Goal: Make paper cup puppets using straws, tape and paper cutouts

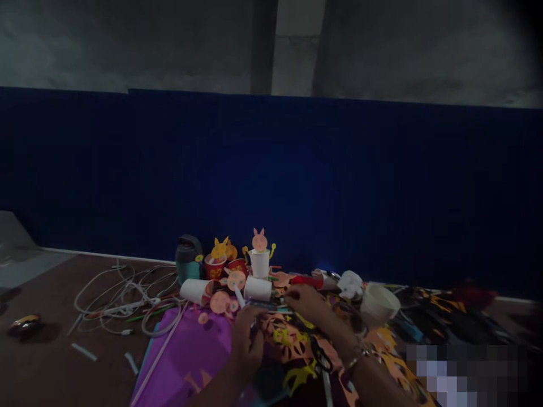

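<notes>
My left hand (248,339) is closed above the cut-paper pile, with a slim white pointed object (238,295) rising from its fingertips; its kind is unclear. My right hand (304,301) reaches further over the pile, fingers curled down, and whatever they grip is hidden. Between the hands lie pens (275,308) and orange and yellow paper cut-outs (288,339). A white paper cup (258,288) rests on its side just beyond my left hand. Behind it stands an upright white cup (259,264) with a pink paper animal head (259,242) and yellow arms.
Purple paper sheets (190,345) lie left of my hands. A teal bottle (188,265), red cups (215,267) and tangled white cables (127,299) sit further left, with a mouse (24,326). A white bowl (379,303) stands right; a blue partition (271,181) closes the back.
</notes>
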